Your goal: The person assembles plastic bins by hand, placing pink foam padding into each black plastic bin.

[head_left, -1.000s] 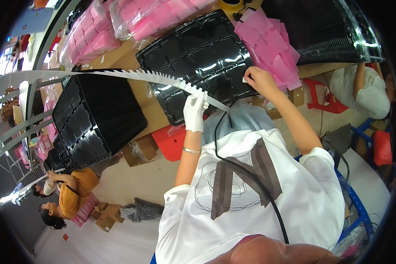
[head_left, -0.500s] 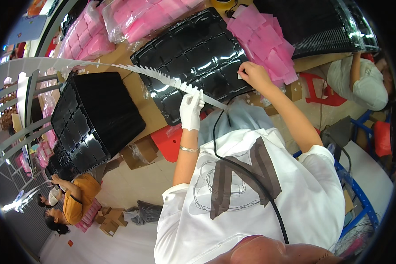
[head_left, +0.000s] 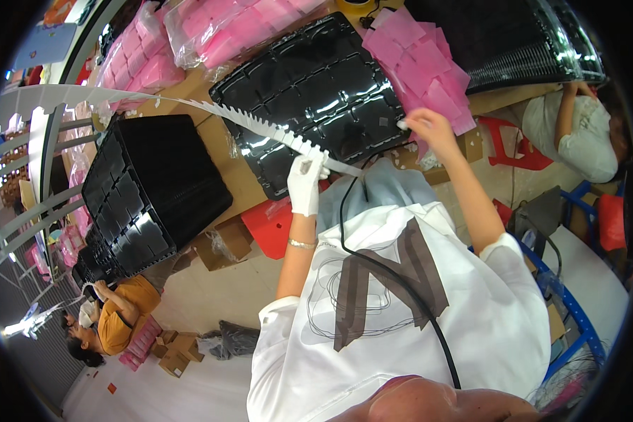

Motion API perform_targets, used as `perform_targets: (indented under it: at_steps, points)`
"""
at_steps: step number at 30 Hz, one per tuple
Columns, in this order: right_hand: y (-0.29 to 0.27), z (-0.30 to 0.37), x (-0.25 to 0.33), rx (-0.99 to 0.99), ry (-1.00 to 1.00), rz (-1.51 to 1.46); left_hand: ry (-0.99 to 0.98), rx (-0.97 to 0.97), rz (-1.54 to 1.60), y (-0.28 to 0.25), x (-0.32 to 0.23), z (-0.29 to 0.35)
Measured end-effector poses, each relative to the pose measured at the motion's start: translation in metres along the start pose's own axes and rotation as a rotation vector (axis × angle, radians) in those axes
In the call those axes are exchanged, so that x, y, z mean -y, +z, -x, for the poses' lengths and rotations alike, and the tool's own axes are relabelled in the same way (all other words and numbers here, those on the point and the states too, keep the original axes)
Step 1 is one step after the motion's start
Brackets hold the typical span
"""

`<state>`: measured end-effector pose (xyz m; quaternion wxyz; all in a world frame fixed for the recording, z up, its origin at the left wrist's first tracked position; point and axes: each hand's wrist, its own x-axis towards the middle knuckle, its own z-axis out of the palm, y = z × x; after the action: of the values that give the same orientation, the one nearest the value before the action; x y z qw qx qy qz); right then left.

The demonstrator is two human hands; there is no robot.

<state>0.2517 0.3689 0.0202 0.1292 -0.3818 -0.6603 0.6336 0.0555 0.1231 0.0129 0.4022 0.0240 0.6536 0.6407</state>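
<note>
My left hand (head_left: 305, 184), in a white glove, is closed around a long pale strip (head_left: 250, 121) with a row of sawtooth-like tabs along its edge. The strip arcs off to the far left, and its short end sticks out right of the glove. Before me lies a glossy black moulded plastic tray (head_left: 309, 84) with several shallow compartments. On the tray's right part sits a small greyish square piece (head_left: 383, 122). My bare right hand (head_left: 432, 131) is just off the tray's right edge, fingers bent together. Something small and white shows at its fingertips; I cannot tell what.
Overlapping pink sheets (head_left: 422, 67) lie right of the tray. Tall stacks of black trays stand at left (head_left: 155, 183) and far right (head_left: 506, 49). Bagged pink packs (head_left: 239, 32) are at the back. A black cable (head_left: 401, 285) runs down my shirt. Other people sit left and right.
My right hand has moved right, off the tray, uncovering the small square piece where its fingers were. My left hand has lowered very slightly, still on the strip.
</note>
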Motion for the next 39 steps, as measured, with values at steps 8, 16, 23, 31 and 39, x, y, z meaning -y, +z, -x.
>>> perform_targets:
  at_steps: [8, 16, 23, 31, 39]
  points:
    - [-0.157, 0.031, -0.231, -0.484, 0.636, -0.165, -0.030, -0.017, -0.189, -0.011, 0.000, 0.037]
    - [-0.225, 0.013, -0.329, -0.342, 1.026, 0.858, -0.039, 0.033, -0.539, -0.025, 0.012, 0.034]
    - [-0.129, 0.005, -0.046, 0.609, 0.476, 0.720, -0.054, 0.316, -1.021, -0.071, -0.049, 0.053]
    - [0.019, -0.130, 0.149, 0.303, -0.258, 0.340, 0.214, -0.078, -0.929, -0.077, -0.104, 0.017]
    - [-0.176, -0.011, -0.098, 1.156, -0.184, 1.388, 0.210, -0.231, -0.682, -0.112, -0.075, 0.040]
